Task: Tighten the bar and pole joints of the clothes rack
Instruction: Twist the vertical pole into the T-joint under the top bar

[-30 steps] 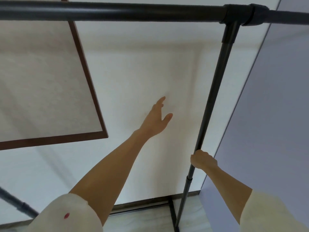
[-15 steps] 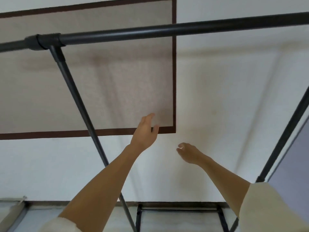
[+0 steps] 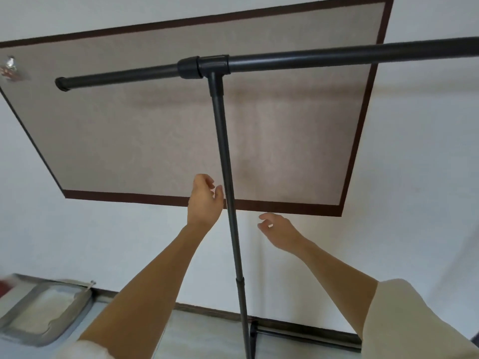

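Observation:
The black clothes rack fills the view. Its top bar (image 3: 337, 55) runs left to right and meets the upright pole (image 3: 228, 177) at a T-joint (image 3: 211, 67) with a collar on its left side. A thinner bar end (image 3: 103, 79) sticks out to the left. Lower down the pole has a second collar joint (image 3: 239, 281). My left hand (image 3: 203, 200) is raised just left of the pole, fingers apart, thumb close to it but holding nothing. My right hand (image 3: 278, 229) hovers to the right of the pole, fingers loosely spread, empty.
Behind the rack is a white wall with a brown-framed beige panel (image 3: 155, 141). The rack's base bar (image 3: 298, 335) lies on the floor at the bottom right. A grey metal tray-like object (image 3: 44, 312) sits at the lower left.
The view swung left from the rack's right pole to its left pole. My right hand let go of the right pole. Both hands now flank the left pole.

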`<control>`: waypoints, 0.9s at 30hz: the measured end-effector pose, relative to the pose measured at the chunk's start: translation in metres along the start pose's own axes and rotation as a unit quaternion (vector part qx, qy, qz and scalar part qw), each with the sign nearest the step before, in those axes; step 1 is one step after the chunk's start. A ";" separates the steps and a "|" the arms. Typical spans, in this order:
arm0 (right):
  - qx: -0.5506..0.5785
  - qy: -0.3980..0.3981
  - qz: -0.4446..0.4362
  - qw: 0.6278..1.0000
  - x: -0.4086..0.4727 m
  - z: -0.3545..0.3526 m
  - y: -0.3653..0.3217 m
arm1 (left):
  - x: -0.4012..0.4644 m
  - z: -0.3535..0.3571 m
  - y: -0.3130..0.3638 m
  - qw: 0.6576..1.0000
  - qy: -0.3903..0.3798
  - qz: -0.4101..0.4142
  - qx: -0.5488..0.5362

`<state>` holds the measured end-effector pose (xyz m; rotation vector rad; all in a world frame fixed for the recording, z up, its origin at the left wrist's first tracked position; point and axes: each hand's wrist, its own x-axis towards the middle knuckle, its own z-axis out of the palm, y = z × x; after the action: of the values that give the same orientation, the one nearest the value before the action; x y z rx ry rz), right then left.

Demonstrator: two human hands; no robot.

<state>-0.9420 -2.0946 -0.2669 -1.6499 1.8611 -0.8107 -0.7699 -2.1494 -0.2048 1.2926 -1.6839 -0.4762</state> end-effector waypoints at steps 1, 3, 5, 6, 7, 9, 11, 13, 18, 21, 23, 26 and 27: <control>0.005 -0.004 -0.007 1.000 0.007 0.006 -0.003 | 0.005 0.001 -0.001 0.999 -0.016 -0.019 -0.024; 0.016 -0.004 -0.013 1.000 0.018 0.016 -0.009 | 0.015 0.003 0.000 0.996 -0.060 -0.034 -0.053; -0.001 -0.019 -0.011 1.000 0.026 0.026 -0.013 | 0.022 0.004 0.004 0.993 -0.094 -0.025 -0.067; -0.019 -0.034 -0.010 0.999 0.029 0.031 -0.015 | 0.026 0.004 0.003 0.991 -0.112 -0.019 -0.073; -0.032 -0.042 -0.008 0.999 0.032 0.035 -0.017 | 0.030 0.005 0.003 0.988 -0.129 -0.012 -0.080; -0.035 -0.038 -0.005 0.999 0.042 0.038 -0.026 | 0.042 0.007 0.003 0.983 -0.161 0.006 -0.089; -0.025 -0.021 -0.012 0.999 0.052 0.040 -0.037 | 0.053 0.007 0.002 0.974 -0.200 0.037 -0.096; 0.000 -0.002 -0.015 1.000 0.059 0.046 -0.046 | 0.064 0.005 -0.001 0.961 -0.245 0.072 -0.108; 0.029 0.081 -0.001 0.996 0.064 0.060 -0.054 | 0.090 0.011 -0.011 0.950 -0.271 0.127 -0.093; 0.030 0.113 0.008 0.993 0.067 0.063 -0.055 | 0.099 0.019 -0.016 0.946 -0.274 0.144 -0.094; 0.022 0.121 0.015 0.992 0.071 0.063 -0.055 | 0.103 0.024 -0.019 0.946 -0.271 0.152 -0.091; 0.006 0.128 0.023 0.992 0.075 0.062 -0.053 | 0.107 0.030 -0.022 0.949 -0.256 0.161 -0.091; 0.001 0.122 0.027 0.992 0.075 0.061 -0.053 | 0.106 0.031 -0.022 0.950 -0.249 0.165 -0.089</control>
<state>-0.8709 -2.1791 -0.2694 -1.5474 2.0593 -1.0304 -0.7852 -2.2602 -0.1910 0.7713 -2.1681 -0.7769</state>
